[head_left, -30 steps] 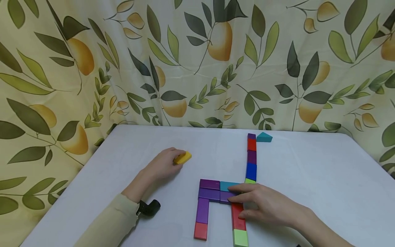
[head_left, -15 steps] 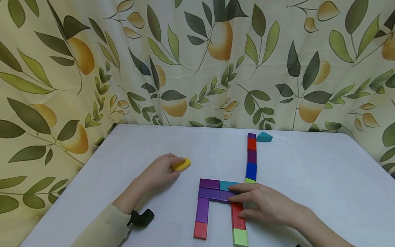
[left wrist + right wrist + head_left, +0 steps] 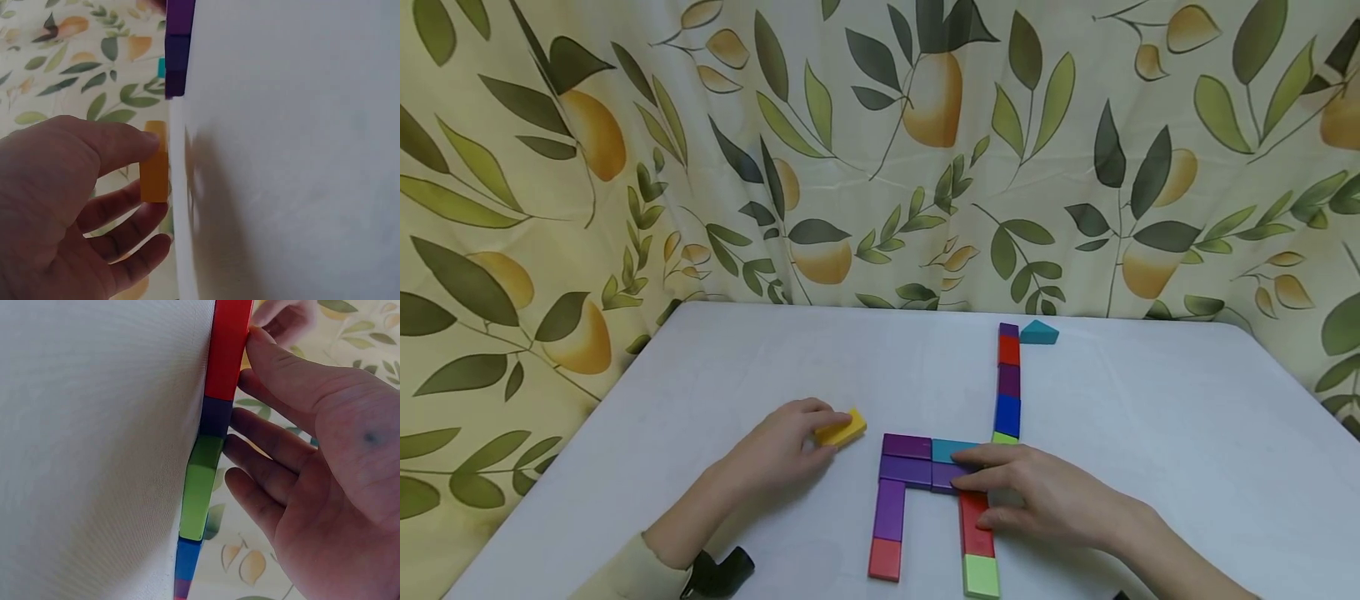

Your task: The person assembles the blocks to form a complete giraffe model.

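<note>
My left hand [image 3: 778, 450] pinches a yellow block [image 3: 847, 430] between thumb and fingers, just left of a flat arrangement of coloured blocks. In the left wrist view the yellow block [image 3: 154, 178] shows its narrow side, held off the white surface. My right hand [image 3: 1056, 497] rests on the arrangement with loosely bent, spread fingers. Its fingertips touch the teal block [image 3: 950, 450], a purple block [image 3: 943, 477] and a red block [image 3: 976, 542]. A dark purple block [image 3: 907, 447] and a long purple block [image 3: 905, 472] form the corner nearest my left hand.
A column with a blue block [image 3: 1008, 415] runs to the back of the white table [image 3: 1150, 400], beside a teal triangular block [image 3: 1040, 333]. Two legs of blocks end toward me in a pink-red block [image 3: 884, 560] and a light green block [image 3: 981, 576]. A patterned curtain [image 3: 880, 200] hangs behind.
My left hand has moved toward me with the yellow block, from farther back to level with the arrangement's far edge. The right hand has stayed in place.
</note>
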`<control>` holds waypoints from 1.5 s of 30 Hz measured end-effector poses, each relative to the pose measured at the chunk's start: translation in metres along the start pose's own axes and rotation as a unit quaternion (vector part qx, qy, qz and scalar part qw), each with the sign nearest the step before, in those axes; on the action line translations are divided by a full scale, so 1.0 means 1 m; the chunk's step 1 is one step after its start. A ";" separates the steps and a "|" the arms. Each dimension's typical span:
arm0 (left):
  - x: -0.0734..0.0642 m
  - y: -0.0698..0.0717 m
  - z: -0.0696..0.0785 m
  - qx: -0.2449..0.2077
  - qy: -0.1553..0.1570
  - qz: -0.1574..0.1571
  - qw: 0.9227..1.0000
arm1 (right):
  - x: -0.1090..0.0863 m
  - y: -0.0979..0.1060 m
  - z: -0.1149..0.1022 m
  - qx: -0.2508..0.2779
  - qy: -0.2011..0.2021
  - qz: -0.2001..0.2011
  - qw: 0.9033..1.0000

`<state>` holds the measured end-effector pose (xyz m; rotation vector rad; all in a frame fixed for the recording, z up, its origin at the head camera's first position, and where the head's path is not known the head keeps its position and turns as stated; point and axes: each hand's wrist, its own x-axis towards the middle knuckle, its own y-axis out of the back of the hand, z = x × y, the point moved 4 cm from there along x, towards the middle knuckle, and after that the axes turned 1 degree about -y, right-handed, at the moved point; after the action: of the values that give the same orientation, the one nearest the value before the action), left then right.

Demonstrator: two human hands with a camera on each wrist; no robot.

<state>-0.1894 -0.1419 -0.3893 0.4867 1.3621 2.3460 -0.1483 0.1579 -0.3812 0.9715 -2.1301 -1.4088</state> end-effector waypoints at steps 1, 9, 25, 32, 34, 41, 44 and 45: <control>-0.002 0.000 0.001 0.000 -0.003 -0.003 1.000 | 0.000 0.000 0.000 0.000 0.000 0.000 1.000; -0.011 -0.005 0.012 -0.006 -0.033 -0.032 0.999 | 0.000 0.001 -0.001 -0.003 -0.003 -0.001 1.000; -0.016 -0.016 0.018 -0.010 -0.048 -0.049 0.998 | 0.000 0.000 0.000 -0.003 -0.007 -0.006 1.000; -0.016 -0.015 0.020 -0.006 -0.056 -0.044 0.997 | 0.000 0.000 0.000 -0.002 -0.006 -0.006 1.000; -0.016 -0.015 0.020 -0.005 -0.057 -0.043 0.997 | 0.000 0.000 0.000 -0.001 -0.007 -0.007 1.000; -0.016 -0.015 0.020 -0.001 -0.059 -0.042 0.997 | 0.000 0.000 0.000 0.000 -0.004 -0.005 1.000; -0.016 -0.016 0.020 0.000 -0.058 -0.044 0.997 | 0.000 0.000 0.000 0.000 -0.007 -0.005 1.000; -0.016 -0.016 0.019 0.001 -0.058 -0.044 0.997 | 0.000 0.000 0.000 0.001 -0.007 -0.005 1.000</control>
<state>-0.1643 -0.1279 -0.3956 0.5436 1.3056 2.2103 -0.1483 0.1578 -0.3810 0.9760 -2.1402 -1.4223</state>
